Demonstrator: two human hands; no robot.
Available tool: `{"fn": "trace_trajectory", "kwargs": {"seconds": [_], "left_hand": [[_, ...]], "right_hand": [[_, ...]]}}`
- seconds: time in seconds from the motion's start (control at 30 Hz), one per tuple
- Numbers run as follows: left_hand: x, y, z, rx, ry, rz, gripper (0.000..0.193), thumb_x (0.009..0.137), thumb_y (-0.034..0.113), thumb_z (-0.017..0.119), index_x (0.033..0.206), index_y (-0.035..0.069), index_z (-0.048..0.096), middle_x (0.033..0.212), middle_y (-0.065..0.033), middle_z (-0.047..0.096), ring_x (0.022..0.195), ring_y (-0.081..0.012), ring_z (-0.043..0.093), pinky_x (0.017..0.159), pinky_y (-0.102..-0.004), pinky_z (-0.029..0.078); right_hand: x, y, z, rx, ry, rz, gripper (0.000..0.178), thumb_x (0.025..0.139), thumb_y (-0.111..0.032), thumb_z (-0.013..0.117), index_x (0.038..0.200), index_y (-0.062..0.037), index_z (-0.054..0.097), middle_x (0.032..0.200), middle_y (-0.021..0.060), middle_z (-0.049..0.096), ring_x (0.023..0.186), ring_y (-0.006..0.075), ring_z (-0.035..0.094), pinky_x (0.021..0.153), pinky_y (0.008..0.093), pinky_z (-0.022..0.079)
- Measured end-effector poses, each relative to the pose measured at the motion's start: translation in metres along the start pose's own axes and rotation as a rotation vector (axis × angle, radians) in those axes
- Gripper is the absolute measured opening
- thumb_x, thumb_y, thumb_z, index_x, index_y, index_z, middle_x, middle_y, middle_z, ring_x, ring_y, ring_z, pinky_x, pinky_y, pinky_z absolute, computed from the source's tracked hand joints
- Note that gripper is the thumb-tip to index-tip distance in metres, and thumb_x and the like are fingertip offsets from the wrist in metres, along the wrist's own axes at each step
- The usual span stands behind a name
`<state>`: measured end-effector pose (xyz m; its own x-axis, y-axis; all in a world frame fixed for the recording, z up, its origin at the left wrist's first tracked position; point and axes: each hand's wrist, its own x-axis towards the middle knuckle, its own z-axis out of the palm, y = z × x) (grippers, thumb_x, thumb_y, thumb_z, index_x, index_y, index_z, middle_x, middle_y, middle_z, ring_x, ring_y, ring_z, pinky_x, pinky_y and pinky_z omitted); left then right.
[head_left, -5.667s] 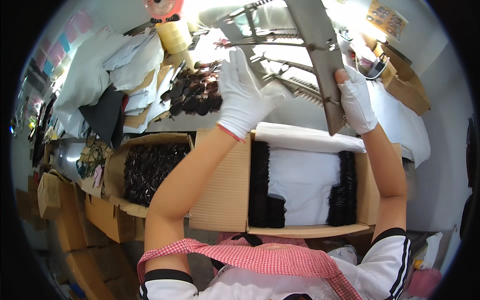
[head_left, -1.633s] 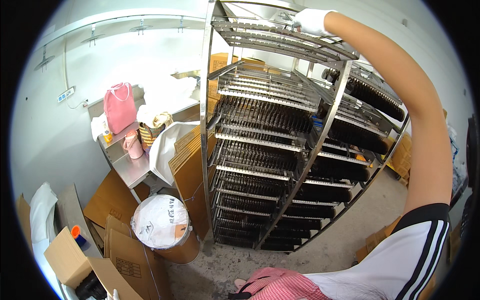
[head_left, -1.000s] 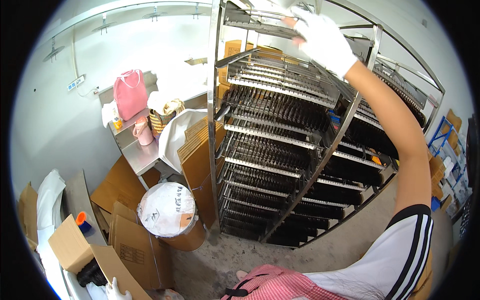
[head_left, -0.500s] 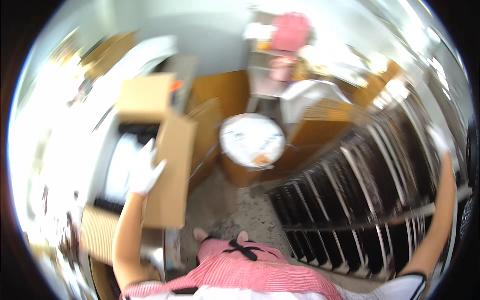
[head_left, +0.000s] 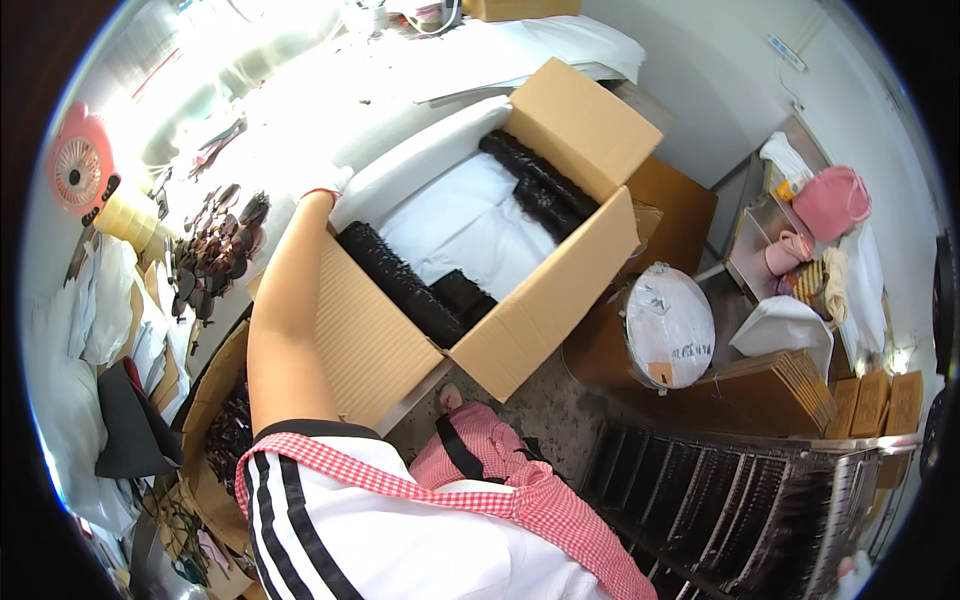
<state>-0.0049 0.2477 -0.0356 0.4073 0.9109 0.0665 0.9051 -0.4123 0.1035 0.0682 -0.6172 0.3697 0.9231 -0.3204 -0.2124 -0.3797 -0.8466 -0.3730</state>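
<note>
From my head camera, the only view, I look down on an open carton (head_left: 565, 290) with its flaps spread, lying ahead of me between my two hands. My gloved left hand (head_left: 327, 184) is at its left corner, right by the end of the white liner (head_left: 425, 155); glare washes the fingers out, so I can't tell whether they are spread or closed, or whether they touch it. My right hand (head_left: 854, 574) is well apart from the carton, at the lower right beside the metal rack (head_left: 715, 500); too little shows to tell its grip. I judge the carton stiff in the walls but bendy at the flaps, so I'd hold it low by two opposite walls. The liner looks soft and light, best pinched at its edge. The glossy black rows (head_left: 390, 275) inside look slippery and probably easily scuffed, better cupped from both ends.
</note>
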Motion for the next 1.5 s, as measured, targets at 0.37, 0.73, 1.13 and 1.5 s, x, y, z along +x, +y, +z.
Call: {"fn": "trace_trajectory", "kwargs": {"seconds": [0.37, 0.73, 1.13, 1.5], "left_hand": [[0.002, -0.058, -0.043, 0.087, -0.277, 0.115, 0.067, 0.065, 0.059, 0.075, 0.102, 0.003, 0.077, 0.105, -0.0191, 0.073, 0.099, -0.0336, 0.069, 0.089, -0.0406, 0.053], [-0.096, -0.118, -0.135, 0.154, 0.085, -0.110, 0.096, 0.062, 0.052, 0.084, 0.130, -0.006, 0.049, 0.119, -0.0263, 0.059, 0.106, -0.0336, 0.062, 0.089, -0.0431, 0.052], [-0.051, 0.107, -0.263, -0.441, 0.419, 0.644, 0.056, 0.097, 0.047, 0.055, 0.124, -0.001, 0.060, 0.101, -0.0202, 0.071, 0.101, -0.0364, 0.067, 0.094, -0.0454, 0.050], [-0.009, 0.080, -0.297, -1.953, 0.135, 0.425, 0.027, 0.103, 0.029, 0.047, 0.082, 0.011, 0.049, 0.065, 0.0046, 0.025, 0.059, -0.0123, 0.025, 0.064, -0.0297, 0.034]], "right_hand": [[0.032, -0.142, 0.175, -0.124, -0.583, -0.550, 0.023, 0.081, -0.016, 0.068, 0.071, -0.0072, 0.050, 0.068, -0.0046, 0.046, 0.065, 0.0049, 0.041, 0.058, 0.0225, 0.033], [0.058, -0.333, 0.232, -0.014, -0.387, -1.152, 0.013, 0.079, 0.008, 0.047, 0.085, -0.0036, 0.048, 0.075, 0.0007, 0.049, 0.071, 0.0067, 0.049, 0.064, 0.0208, 0.042], [-0.015, -0.571, 0.346, -0.234, 0.235, -2.690, 0.068, 0.068, 0.007, 0.066, 0.134, 0.0006, 0.054, 0.076, 0.0121, 0.058, 0.071, 0.0280, 0.059, 0.071, 0.0401, 0.048], [-0.011, -0.671, 0.455, 0.858, 0.325, -2.768, 0.057, 0.078, -0.026, 0.081, 0.127, -0.0094, 0.057, 0.115, 0.0086, 0.064, 0.110, 0.0242, 0.062, 0.098, 0.0354, 0.051]]}}
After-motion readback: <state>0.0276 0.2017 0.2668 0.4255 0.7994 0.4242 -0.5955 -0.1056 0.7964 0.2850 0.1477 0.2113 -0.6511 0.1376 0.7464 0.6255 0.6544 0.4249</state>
